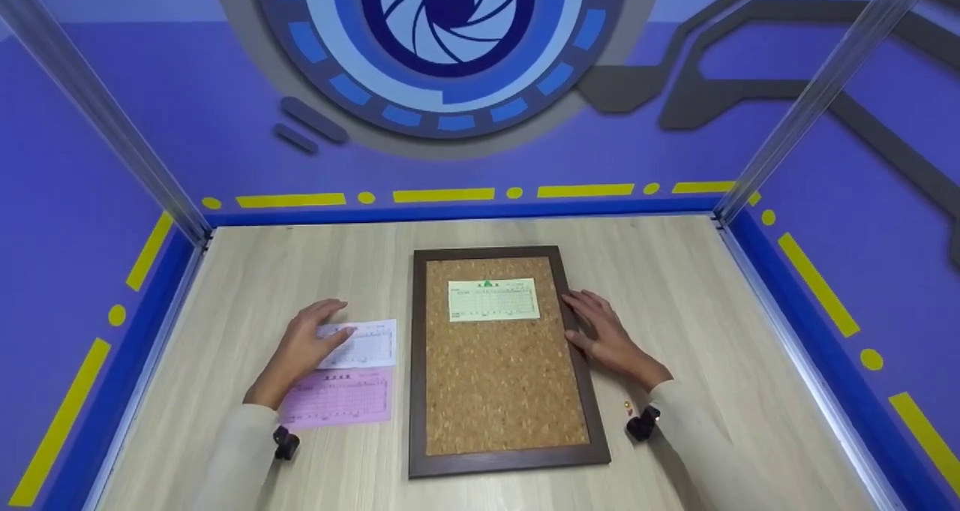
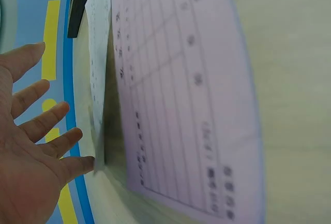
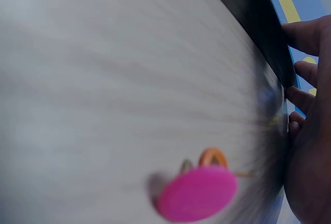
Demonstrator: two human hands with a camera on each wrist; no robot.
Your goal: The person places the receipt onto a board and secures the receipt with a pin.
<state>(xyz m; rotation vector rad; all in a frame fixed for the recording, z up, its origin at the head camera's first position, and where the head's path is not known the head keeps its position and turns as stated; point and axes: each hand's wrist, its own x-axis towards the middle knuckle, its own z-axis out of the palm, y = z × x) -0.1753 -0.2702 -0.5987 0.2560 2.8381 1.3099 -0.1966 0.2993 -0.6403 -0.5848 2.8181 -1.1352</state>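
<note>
1. Left hand (image 1: 304, 340) flat, fingers straight, resting on white slip (image 1: 364, 344) at 9 o'clock of cork board (image 1: 499, 376).
2. Pink slip (image 1: 341, 398) just below white slip, on worktop (image 1: 675, 286).
3. Right hand (image 1: 606, 332) open, fingertips touching board's dark frame at 3 o'clock.
4. Green-white slip (image 1: 493, 299) lying on upper cork.
5. Pink pushpin (image 3: 196, 193) and orange pin (image 3: 213, 157) near right wrist.
</note>
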